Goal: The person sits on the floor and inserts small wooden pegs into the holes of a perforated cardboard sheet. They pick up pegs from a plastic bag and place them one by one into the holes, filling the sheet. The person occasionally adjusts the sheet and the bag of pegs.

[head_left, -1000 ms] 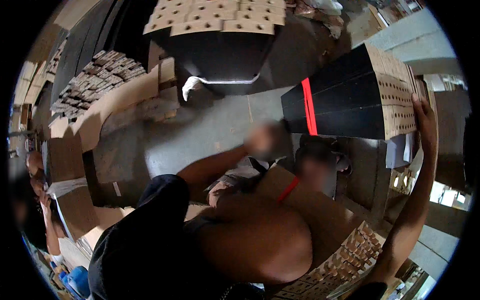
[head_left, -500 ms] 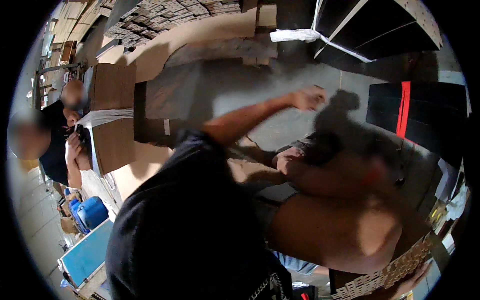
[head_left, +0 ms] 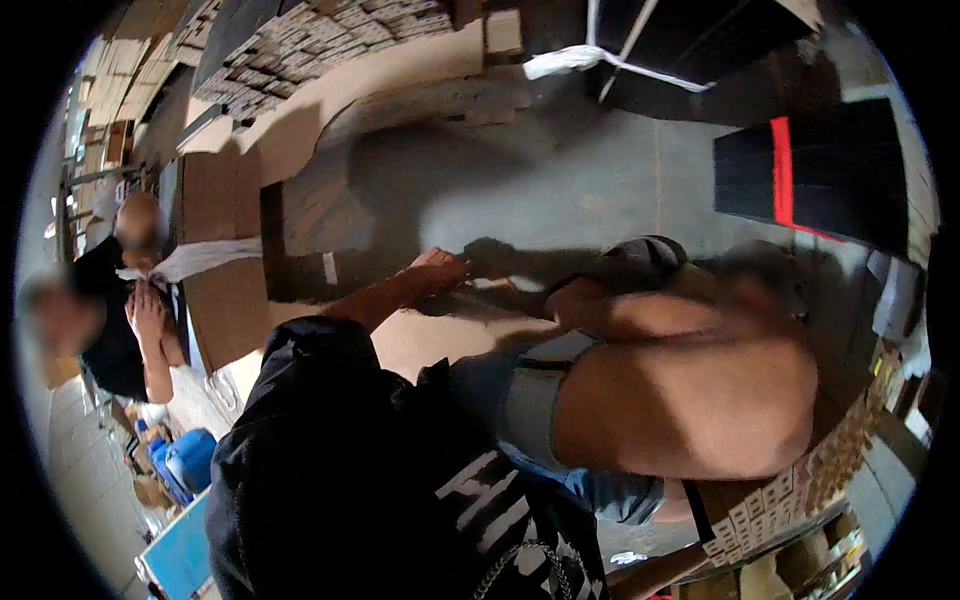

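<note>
My left arm reaches out from a black sleeve, and my left hand [head_left: 440,264] hangs over the shadowed floor with its fingers curled in. Whether anything lies inside them is too blurred to make out. At the lower edge a forearm, seemingly that of my right hand [head_left: 682,563], runs beside a stack of small patterned blocks [head_left: 765,510]; its fingers do not show. Right of my left hand, a shirtless co-worker [head_left: 690,400] bends low, arms stretched toward the floor. That person's hands [head_left: 570,300] are in shadow, and what they touch is unclear.
At the left, people stand by a large cardboard box [head_left: 222,300] with a white wrap [head_left: 215,257] across it. Block stacks [head_left: 330,50] rise at the back. Black panels with a red strap [head_left: 782,175] stand right. A blue container [head_left: 190,460] is at lower left.
My left hand has come back left and lower in the picture, away from the far floor. The view has shifted, and more of the bent co-worker's back shows.
</note>
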Demonstrator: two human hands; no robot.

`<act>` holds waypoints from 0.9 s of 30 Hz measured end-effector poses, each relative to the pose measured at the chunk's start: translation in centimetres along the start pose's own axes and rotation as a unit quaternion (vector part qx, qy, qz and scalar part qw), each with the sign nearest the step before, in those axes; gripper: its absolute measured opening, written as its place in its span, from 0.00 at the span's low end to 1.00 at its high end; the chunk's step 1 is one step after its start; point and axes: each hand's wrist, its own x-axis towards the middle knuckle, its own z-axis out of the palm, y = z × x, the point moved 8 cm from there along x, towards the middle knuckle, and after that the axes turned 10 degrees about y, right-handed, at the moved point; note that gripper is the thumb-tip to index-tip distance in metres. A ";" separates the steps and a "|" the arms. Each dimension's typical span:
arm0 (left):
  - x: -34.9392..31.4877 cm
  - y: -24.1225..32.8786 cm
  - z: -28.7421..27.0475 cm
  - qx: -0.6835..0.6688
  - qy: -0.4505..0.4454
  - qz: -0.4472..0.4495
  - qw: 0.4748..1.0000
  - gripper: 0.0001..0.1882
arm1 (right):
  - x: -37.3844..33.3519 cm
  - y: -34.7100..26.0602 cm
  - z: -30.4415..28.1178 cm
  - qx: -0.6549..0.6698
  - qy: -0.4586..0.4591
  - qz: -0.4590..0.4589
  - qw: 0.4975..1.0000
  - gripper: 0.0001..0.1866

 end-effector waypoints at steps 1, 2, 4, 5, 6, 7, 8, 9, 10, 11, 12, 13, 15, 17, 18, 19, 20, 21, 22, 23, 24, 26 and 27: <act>1.1 0.5 -0.3 -0.022 -0.023 0.002 0.999 0.19 | -0.8 0.6 -0.9 0.006 0.017 0.004 1.000 0.23; 2.1 0.8 -0.3 -0.041 -0.061 -0.018 0.997 0.21 | -1.7 1.3 -2.0 0.012 0.035 0.011 0.999 0.23; 1.8 3.7 -1.8 0.076 -0.100 0.055 0.990 0.18 | -3.0 2.0 -3.5 0.036 0.057 0.010 0.998 0.23; -2.2 4.3 0.3 0.183 -0.082 0.107 0.974 0.14 | -1.0 0.2 -1.2 0.049 0.015 -0.012 0.999 0.23; 0.1 4.5 -1.3 0.172 0.020 0.204 0.964 0.17 | -3.5 1.3 -4.2 0.070 0.068 0.001 0.995 0.22; -0.5 7.6 -5.1 0.108 0.051 0.211 0.970 0.18 | -4.4 1.0 -5.6 0.089 0.096 -0.008 0.991 0.22; -0.5 3.1 -1.3 0.049 0.052 0.183 0.981 0.19 | -3.8 -0.3 -5.0 0.118 0.081 -0.014 0.990 0.22; 1.3 3.0 -3.5 -0.039 0.068 0.137 0.987 0.18 | -4.4 -1.5 -6.5 0.148 0.106 -0.031 0.983 0.22; 2.0 2.2 -7.7 -0.195 0.114 0.050 0.973 0.17 | -5.5 -2.5 -7.2 0.217 0.115 -0.044 0.968 0.20; 2.5 1.7 -11.2 -0.480 0.160 -0.038 0.862 0.16 | -6.0 -4.1 -8.6 0.232 0.143 -0.064 0.960 0.20; 3.7 4.0 -17.1 -0.694 0.195 -0.028 0.692 0.17 | -7.4 -5.3 -11.0 0.241 0.190 -0.075 0.949 0.20; 1.0 5.9 -22.8 -0.742 0.251 0.012 0.622 0.18 | -6.9 -6.7 -11.4 0.269 0.178 -0.106 0.941 0.19; -3.9 17.1 -36.1 -0.597 0.326 0.119 0.723 0.20 | -7.8 -8.8 -13.6 0.307 0.189 -0.147 0.921 0.19; -9.7 27.9 -45.2 -0.459 0.391 0.228 0.765 0.20 | -9.3 -13.6 -13.0 0.309 0.162 -0.198 0.916 0.17; -11.6 32.2 -47.2 -0.457 0.391 0.301 0.740 0.20 | -10.2 -15.9 -12.3 0.310 0.145 -0.222 0.913 0.17; -13.3 37.4 -48.1 -0.426 0.362 0.372 0.741 0.18 | -11.1 -18.3 -10.8 0.329 0.081 -0.248 0.908 0.16; -14.3 42.4 -48.5 -0.397 0.326 0.441 0.736 0.16 | -12.3 -20.9 -9.1 0.339 0.019 -0.275 0.900 0.15; -15.0 46.9 -48.0 -0.378 0.302 0.507 0.714 0.13 | -13.3 -23.4 -7.2 0.359 -0.038 -0.274 0.891 0.16; -15.3 51.3 -47.2 -0.367 0.262 0.576 0.682 0.10 | -14.2 -25.4 -5.5 0.367 -0.090 -0.275 0.884 0.16; -15.7 54.9 -46.6 -0.349 0.207 0.611 0.680 0.10 | -14.0 -26.3 -4.7 0.371 -0.083 -0.278 0.882 0.16; -15.9 58.2 -46.1 -0.334 0.141 0.647 0.671 0.10 | -13.8 -26.6 -4.3 0.368 -0.066 -0.279 0.885 0.16; -14.2 61.4 -45.5 -0.327 0.048 0.620 0.712 0.13 | -13.0 -25.9 -4.2 0.373 -0.025 -0.267 0.888 0.17; -13.5 61.9 -45.0 -0.365 0.017 0.608 0.704 0.13 | -12.5 -25.8 -4.2 0.382 -0.003 -0.262 0.886 0.16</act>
